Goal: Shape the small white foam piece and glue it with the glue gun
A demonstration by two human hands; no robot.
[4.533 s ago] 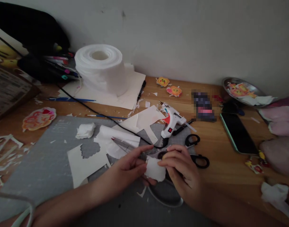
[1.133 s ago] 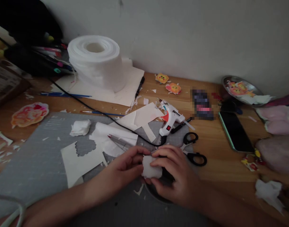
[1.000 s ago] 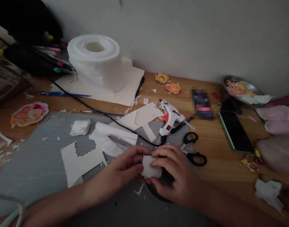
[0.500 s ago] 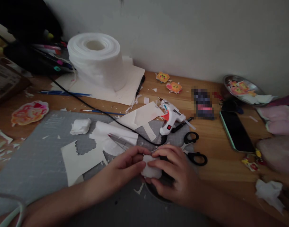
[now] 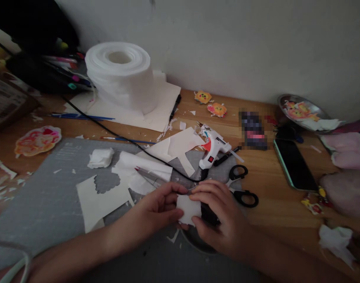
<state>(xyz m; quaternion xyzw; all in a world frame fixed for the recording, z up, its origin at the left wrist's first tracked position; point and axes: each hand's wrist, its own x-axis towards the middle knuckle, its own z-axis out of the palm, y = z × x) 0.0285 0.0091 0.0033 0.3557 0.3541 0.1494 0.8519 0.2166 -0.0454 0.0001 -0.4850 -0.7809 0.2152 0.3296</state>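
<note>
Between my two hands is a small white piece with a slightly scalloped edge; it looks like cut paper or card. My left hand pinches its left side, with the thumb across the front. My right hand holds it from the right, thumb at the lower edge and fingers along the top. Beneath my hands sits a dark round dish, mostly hidden. Scissors with black handles lie just beyond my right hand. A white glue gun rests behind them.
A large white roll stands on paper sheets at the back left. Cut paper and a small white bundle lie on the grey cutting mat. Tweezers lie near my left hand. To the right are a phone and a metal bowl.
The white piece has been turned so a flatter face shows. My right fingers have shifted from its front to its top edge, and the right thumb has moved up onto its lower edge.
</note>
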